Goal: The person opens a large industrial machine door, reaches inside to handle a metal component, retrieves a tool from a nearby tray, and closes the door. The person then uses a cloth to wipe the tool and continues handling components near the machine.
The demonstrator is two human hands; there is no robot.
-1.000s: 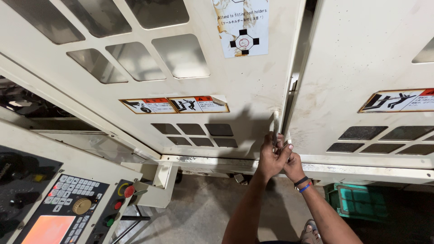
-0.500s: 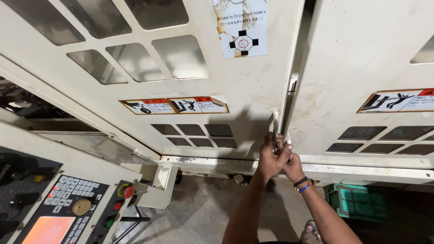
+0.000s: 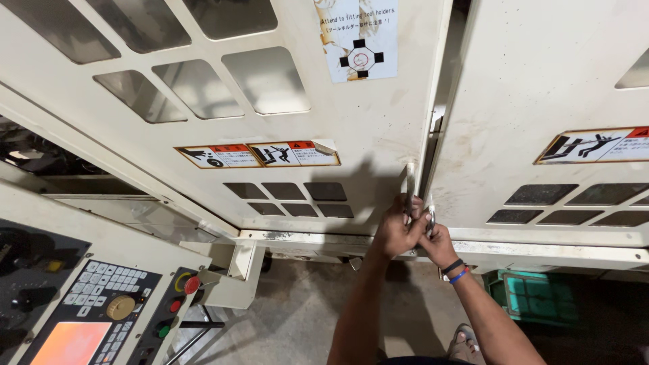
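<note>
Clenching together, the left hand (image 3: 397,230) and right hand (image 3: 438,240) grasp the vertical door handle (image 3: 410,177). The handle rises above both grips, beside the gap between the cream machine doors (image 3: 378,128).

Your left hand (image 3: 395,230) and right hand (image 3: 438,242) grip a smooth, bare-metal door handle (image 3: 410,182) on scuffed, matt cream-painted sheet-metal machine doors (image 3: 378,122); below them lies rough grey concrete floor (image 3: 297,304).

Single head-worn camera, looked down and forward from above the person's arms, faced two cream machine doors (image 3: 324,122) at close range, floor (image 3: 297,304) visible below, no second view shared.
</note>
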